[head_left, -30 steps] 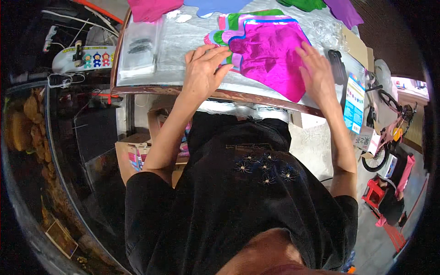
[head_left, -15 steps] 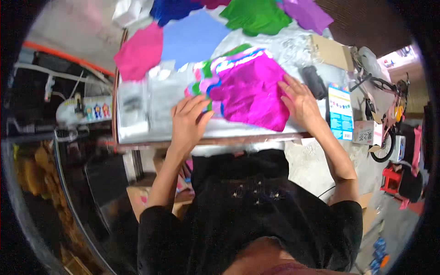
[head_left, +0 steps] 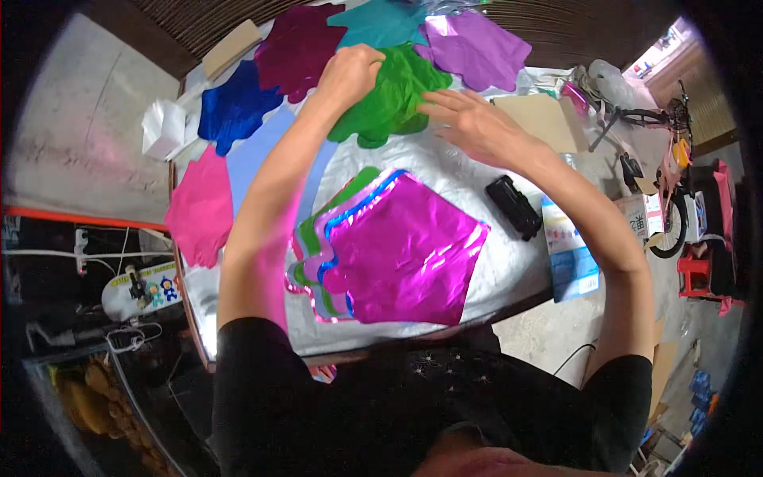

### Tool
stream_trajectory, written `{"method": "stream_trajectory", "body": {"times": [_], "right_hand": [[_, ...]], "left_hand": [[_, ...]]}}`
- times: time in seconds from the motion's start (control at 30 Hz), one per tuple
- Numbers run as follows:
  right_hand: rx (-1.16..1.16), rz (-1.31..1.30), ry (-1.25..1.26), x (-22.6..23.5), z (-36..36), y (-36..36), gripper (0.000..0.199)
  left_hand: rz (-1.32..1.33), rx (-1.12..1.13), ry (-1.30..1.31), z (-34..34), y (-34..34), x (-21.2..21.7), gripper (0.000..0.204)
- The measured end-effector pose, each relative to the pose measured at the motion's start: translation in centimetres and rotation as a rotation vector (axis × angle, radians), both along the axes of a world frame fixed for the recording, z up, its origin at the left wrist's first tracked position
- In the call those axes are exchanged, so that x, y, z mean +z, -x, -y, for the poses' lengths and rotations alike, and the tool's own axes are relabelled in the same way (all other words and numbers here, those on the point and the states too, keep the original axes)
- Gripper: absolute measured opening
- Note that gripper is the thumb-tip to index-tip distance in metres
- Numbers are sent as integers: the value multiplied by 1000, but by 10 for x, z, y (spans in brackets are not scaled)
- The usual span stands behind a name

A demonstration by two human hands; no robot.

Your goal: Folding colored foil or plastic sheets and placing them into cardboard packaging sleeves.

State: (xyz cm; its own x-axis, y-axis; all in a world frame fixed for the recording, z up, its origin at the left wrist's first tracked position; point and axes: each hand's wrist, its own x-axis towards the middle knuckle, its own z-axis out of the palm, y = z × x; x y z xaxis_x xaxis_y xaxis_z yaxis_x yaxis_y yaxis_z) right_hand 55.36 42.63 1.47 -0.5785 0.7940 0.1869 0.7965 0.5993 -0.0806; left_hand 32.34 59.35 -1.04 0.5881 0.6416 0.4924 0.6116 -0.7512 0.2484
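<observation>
My left hand [head_left: 350,73] reaches to the far side of the table and grips the upper edge of a green foil balloon [head_left: 393,103]. My right hand [head_left: 469,119] lies flat, fingers spread, on the right edge of that same green balloon. Nearer to me sits a stack of flat foil balloons [head_left: 397,254] with a magenta one on top and green, blue and pink edges showing beneath it. Both forearms stretch out over this stack.
Other foil balloons lie around: dark blue [head_left: 234,107], maroon [head_left: 298,48], teal [head_left: 377,20], purple [head_left: 477,48], pink [head_left: 199,207]. A black device [head_left: 515,207], a brown cardboard piece [head_left: 544,119] and a blue-white leaflet [head_left: 568,254] sit right. A white box [head_left: 163,127] stands left.
Both hands left the magenta stack and reached forward to the green balloon at the far side. My head tilted up, bringing the far balloons into view.
</observation>
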Motion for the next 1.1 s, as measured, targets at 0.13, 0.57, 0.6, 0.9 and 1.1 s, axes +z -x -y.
{"method": "stream_trajectory", "body": {"times": [0.13, 0.57, 0.6, 0.9, 1.1], "right_hand": [[-11, 64, 57, -30, -71, 5, 48], [-62, -15, 89, -65, -77, -14, 51], [-67, -8, 89, -65, -77, -14, 51], [-56, -8, 24, -64, -76, -17, 49], [-107, -13, 194, -36, -88, -15, 44]], "left_hand": [[-156, 168, 101, -31, -35, -39, 20], [-80, 37, -62, -90, -56, -40, 20], [-164, 32, -60, -101, -62, -41, 19], [-403, 90, -128, -117, -75, -51, 18], [124, 312, 245, -118, -63, -47, 27]]}}
